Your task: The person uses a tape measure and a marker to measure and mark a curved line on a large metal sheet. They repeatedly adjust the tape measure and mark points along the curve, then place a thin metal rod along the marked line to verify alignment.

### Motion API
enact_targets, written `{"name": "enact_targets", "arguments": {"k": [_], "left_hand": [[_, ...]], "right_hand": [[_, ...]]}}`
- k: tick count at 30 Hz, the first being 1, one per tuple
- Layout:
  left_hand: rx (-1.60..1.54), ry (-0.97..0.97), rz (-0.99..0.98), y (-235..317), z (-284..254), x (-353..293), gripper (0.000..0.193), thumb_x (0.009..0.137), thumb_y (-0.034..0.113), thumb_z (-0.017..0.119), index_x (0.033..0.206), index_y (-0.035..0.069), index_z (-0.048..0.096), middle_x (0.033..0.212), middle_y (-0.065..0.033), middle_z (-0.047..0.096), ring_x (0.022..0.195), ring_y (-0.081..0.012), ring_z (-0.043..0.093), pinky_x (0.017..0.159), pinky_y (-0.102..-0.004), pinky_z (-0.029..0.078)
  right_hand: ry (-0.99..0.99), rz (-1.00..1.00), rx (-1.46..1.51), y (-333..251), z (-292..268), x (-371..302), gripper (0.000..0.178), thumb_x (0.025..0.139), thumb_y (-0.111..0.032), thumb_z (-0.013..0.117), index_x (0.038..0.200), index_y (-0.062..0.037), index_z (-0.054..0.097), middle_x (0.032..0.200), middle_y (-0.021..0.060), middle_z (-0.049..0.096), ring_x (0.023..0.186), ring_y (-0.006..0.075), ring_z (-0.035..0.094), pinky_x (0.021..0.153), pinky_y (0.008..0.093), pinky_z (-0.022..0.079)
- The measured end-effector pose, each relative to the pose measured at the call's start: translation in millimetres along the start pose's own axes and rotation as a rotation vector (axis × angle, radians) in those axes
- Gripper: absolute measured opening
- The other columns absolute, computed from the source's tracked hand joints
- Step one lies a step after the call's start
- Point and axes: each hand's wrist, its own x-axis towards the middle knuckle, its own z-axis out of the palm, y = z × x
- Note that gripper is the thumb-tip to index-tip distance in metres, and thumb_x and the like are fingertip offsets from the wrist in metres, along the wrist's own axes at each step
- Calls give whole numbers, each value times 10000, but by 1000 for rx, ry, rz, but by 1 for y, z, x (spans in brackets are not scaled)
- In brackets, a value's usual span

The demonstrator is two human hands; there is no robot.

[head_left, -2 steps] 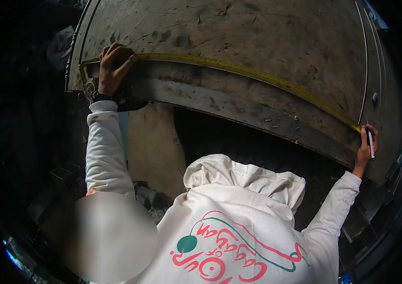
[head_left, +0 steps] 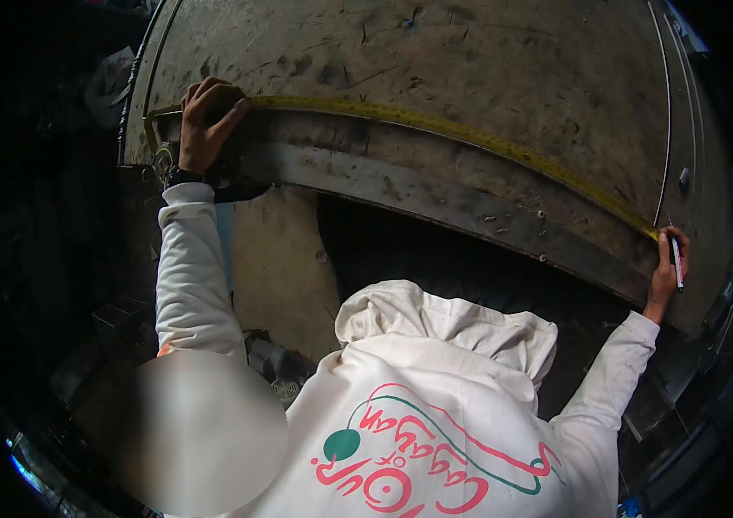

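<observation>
A yellow tape measure blade (head_left: 470, 135) stretches in a bowed line across the worn workbench (head_left: 487, 60). At the far left, my left hand (head_left: 208, 121) has bent fingers closed over the blade and the thin metal bar beneath it; the blade's end bends down beyond the hand. Out to the right, my right hand (head_left: 669, 263) pinches the blade's other end. A slim white pen or marker (head_left: 676, 259) is also held between its fingers, beside the lower end of a long thin metal rod (head_left: 666, 121).
A dark steel angle (head_left: 401, 186) with small nuts or bolts runs along the bench's near edge. Another thin rod (head_left: 155, 60) lies at the left edge. On the right side is a small whitish object (head_left: 684, 178). Beneath the bench stands a pale panel (head_left: 284, 259).
</observation>
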Motion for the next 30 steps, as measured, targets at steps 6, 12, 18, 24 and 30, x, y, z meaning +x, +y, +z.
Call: {"name": "enact_targets", "arguments": {"k": [6, 12, 18, 24, 30], "left_hand": [[-2, -17, 21, 1, -2, 7, 213, 894, 248, 790, 992, 60, 771, 1032, -101, 709, 1065, -314, 615, 1012, -421, 426], [-23, -31, 22, 4, -5, 6, 229, 902, 240, 788, 979, 28, 749, 1016, -112, 697, 1051, -315, 621, 989, -415, 443], [-89, -30, -30, 10, 6, 7, 181, 936, 168, 754, 968, -3, 703, 976, -122, 639, 989, -300, 602, 924, -387, 459], [103, -138, -2, -37, 2, -9, 137, 1002, 104, 657, 1062, -20, 659, 1094, -168, 627, 1079, -325, 577, 1013, -397, 433], [133, -29, -32, -93, 10, -25, 225, 1015, 90, 681, 1222, 7, 655, 1361, -152, 616, 1332, -326, 537, 1144, -406, 401]], "right_hand": [[23, -11, -44, -1, 2, 4, 155, 1024, -37, 691, 1178, -30, 689, 1099, 40, 696, 1034, 119, 651, 953, 273, 517], [60, -10, -78, -9, 7, 4, 161, 1013, -26, 699, 1174, -36, 694, 1104, 30, 695, 1043, 120, 652, 959, 278, 517], [98, -20, -131, -16, 19, -1, 161, 1004, -41, 712, 1164, -56, 702, 1092, 28, 711, 1036, 121, 664, 950, 284, 528], [121, -53, -73, -27, 32, 5, 129, 956, -58, 723, 1083, -78, 711, 1016, 46, 708, 982, 172, 662, 899, 330, 524], [143, -12, -50, -34, 34, 3, 115, 945, -97, 722, 1060, -88, 724, 983, 62, 708, 964, 211, 655, 880, 348, 514]]}}
